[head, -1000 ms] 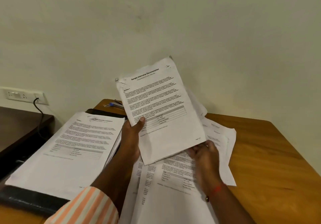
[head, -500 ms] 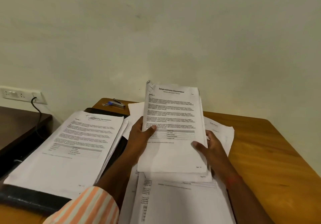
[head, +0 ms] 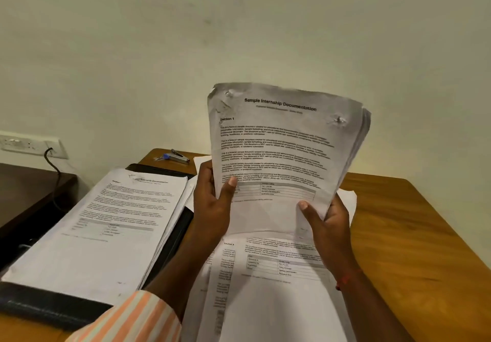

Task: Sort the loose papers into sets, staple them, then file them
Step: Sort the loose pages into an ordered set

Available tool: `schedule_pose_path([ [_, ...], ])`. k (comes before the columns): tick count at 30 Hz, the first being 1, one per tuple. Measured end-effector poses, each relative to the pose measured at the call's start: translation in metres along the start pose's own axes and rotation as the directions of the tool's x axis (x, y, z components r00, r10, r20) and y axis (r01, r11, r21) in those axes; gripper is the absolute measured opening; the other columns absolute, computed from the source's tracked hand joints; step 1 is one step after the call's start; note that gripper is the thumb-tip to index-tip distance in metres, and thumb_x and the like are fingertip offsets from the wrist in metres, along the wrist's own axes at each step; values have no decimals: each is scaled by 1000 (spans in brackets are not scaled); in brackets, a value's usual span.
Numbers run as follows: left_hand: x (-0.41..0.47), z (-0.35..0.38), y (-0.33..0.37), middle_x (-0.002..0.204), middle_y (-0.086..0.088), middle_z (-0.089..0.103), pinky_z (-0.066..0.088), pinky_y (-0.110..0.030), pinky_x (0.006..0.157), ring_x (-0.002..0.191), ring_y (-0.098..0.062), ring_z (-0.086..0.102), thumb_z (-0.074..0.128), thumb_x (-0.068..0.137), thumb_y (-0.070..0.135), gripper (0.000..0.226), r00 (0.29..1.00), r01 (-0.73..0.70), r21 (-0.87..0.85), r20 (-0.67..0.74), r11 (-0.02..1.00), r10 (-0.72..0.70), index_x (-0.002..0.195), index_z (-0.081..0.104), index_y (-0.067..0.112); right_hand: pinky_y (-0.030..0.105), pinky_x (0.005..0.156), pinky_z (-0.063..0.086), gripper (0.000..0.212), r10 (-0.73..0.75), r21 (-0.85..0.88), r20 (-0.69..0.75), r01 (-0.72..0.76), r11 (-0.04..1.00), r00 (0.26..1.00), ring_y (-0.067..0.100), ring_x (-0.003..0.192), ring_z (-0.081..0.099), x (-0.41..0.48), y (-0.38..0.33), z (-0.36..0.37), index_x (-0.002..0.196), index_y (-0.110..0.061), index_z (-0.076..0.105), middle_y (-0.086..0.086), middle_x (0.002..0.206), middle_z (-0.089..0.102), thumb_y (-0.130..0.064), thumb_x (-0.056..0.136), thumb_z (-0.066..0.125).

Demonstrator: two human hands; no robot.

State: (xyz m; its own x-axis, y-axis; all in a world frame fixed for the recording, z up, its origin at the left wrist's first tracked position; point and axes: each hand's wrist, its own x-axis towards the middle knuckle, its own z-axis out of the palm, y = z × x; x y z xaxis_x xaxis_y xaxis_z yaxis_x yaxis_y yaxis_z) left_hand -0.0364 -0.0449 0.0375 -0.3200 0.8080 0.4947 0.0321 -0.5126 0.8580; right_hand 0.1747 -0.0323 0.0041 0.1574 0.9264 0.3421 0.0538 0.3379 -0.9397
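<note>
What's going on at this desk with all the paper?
A person holds a set of printed sheets up in both hands: the left hand grips its left edge, the right hand its lower right corner. Beneath, loose papers lie on the wooden table, another stack rests on a black folder to the left, and a stapler sits near the wall.

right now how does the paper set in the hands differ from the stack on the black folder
The held set stands upright in the air; the folder stack lies flat on the black folder.
The left hand and right hand grip the held set's lower edges; nothing touches the folder stack.
Both top pages show printed paragraphs above a small table.
</note>
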Motion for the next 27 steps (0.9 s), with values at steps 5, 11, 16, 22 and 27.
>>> schedule_pose_path([
  [5,0,-3,-8,111,26,67,58,-19,74,105,-5,69,59,100,30,23,997,-38,5,61,999,38,119,47,36,21,78,58,50,-53,42,4,53,998,999,8,107,68,-2,-5,-5,127,-23,55,-11,114,72,-26,80,71],
  [11,-2,-2,-28,117,10,67,63,-31,75,102,-11,71,56,94,42,26,996,42,68,77,997,-47,118,48,37,19,79,59,48,-18,28,21,17,999,1000,2,106,68,-2,-1,-3,128,-23,56,-8,118,70,-28,82,69],
  [16,-4,0,-33,112,10,67,64,-34,72,94,-10,73,59,97,42,22,998,60,123,0,991,-60,111,43,37,19,70,59,32,-4,55,28,2,998,1000,1,98,70,-1,3,-3,118,-29,59,-17,106,74,-17,89,66],
  [22,-2,-4,-58,113,8,68,65,-43,70,91,-16,73,58,97,56,34,996,81,336,1,938,-86,118,41,36,23,74,60,35,71,-22,110,-69,997,991,13,102,70,-1,15,1,120,-27,59,-9,114,71,-33,87,69],
  [27,17,-16,-54,124,24,62,55,-13,83,108,5,64,65,100,26,47,948,229,17,-232,973,-219,142,46,36,26,71,55,24,-50,-182,73,63,981,996,3,80,65,10,12,-14,103,-17,61,-11,90,70,-40,101,53],
])
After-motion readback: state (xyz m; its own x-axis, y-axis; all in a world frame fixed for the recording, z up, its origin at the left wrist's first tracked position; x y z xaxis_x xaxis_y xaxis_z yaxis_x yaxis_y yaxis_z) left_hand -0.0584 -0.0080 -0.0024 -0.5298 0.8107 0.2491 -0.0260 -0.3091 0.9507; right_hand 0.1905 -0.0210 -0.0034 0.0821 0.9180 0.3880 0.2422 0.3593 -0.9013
